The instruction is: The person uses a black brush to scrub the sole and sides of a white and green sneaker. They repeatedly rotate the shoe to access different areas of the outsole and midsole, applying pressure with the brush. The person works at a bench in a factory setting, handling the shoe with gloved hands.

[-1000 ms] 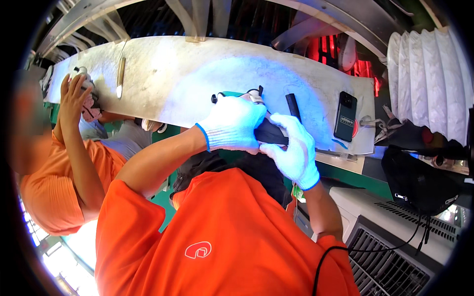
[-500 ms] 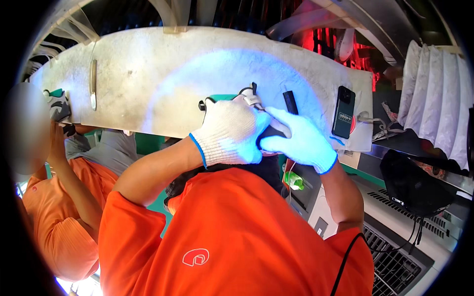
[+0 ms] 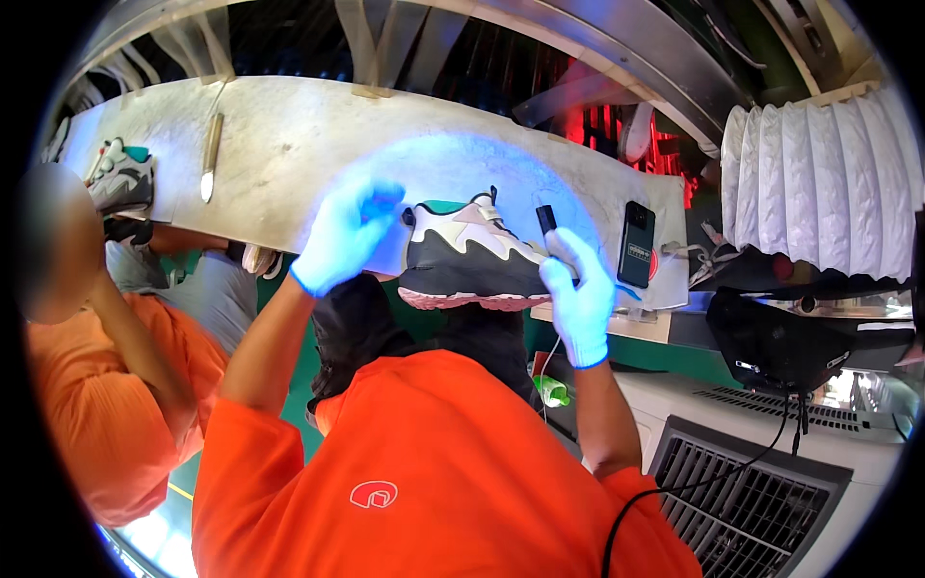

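A sneaker (image 3: 467,252) in white, grey and black with a teal lining and pinkish sole lies on its side at the table's front edge. Its sole faces me and its toe points right. My left hand (image 3: 349,236), in a knit glove lit blue, hovers left of the heel, apart from it, with thumb and fingers parted. At the toe is my gloved right hand (image 3: 584,303), its thumb and fingers spread around the tip; whether they touch it I cannot tell. Just beyond those fingertips lies a short black stick-shaped object (image 3: 546,218).
On the pale worktable (image 3: 279,144) lie a wooden-handled knife (image 3: 211,159) and a dark phone (image 3: 636,241). At the left, a co-worker in an orange shirt (image 3: 125,395) sits by another sneaker (image 3: 123,183). A white ribbed duct (image 3: 819,183) and a black bag (image 3: 771,342) are at the right.
Both hands have come away from over the sneaker, my left hand leftward, the right to the toe. The sneaker's side now shows fully. The whole view has shifted slightly.
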{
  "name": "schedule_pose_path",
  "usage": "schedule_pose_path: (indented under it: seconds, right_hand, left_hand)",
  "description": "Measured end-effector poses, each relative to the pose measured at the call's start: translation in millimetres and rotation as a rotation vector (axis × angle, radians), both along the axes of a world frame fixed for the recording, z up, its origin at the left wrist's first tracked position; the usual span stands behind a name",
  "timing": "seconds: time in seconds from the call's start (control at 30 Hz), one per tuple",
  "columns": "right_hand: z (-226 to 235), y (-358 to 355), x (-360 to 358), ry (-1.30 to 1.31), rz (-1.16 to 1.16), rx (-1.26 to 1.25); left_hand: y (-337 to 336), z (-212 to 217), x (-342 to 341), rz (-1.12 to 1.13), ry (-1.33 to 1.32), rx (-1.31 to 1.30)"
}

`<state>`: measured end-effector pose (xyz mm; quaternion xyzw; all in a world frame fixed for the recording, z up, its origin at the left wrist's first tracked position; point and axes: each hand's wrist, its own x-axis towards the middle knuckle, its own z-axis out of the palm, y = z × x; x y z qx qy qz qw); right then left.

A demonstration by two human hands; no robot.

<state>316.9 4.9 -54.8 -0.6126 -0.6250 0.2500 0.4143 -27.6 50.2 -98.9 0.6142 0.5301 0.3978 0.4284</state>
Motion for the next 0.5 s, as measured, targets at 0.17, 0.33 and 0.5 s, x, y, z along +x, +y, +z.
schedule_pose_path:
  seconds: [0.17, 0.33, 0.5]
  right_hand:
    - [-28, 37, -7, -0.021, 0.113, 0.087]
    - [-35, 91, -17, 0.404, 0.137, -0.13]
    - [-46, 72, -57, 1.275, 0.1, -0.473]
  left_hand:
    - [-18, 4, 9, -0.091, 0.472, 0.493]
    - [29, 64, 5, -0.333, 0.537, 0.42]
    - [1, 184, 35, -0.432, 0.682, 0.439]
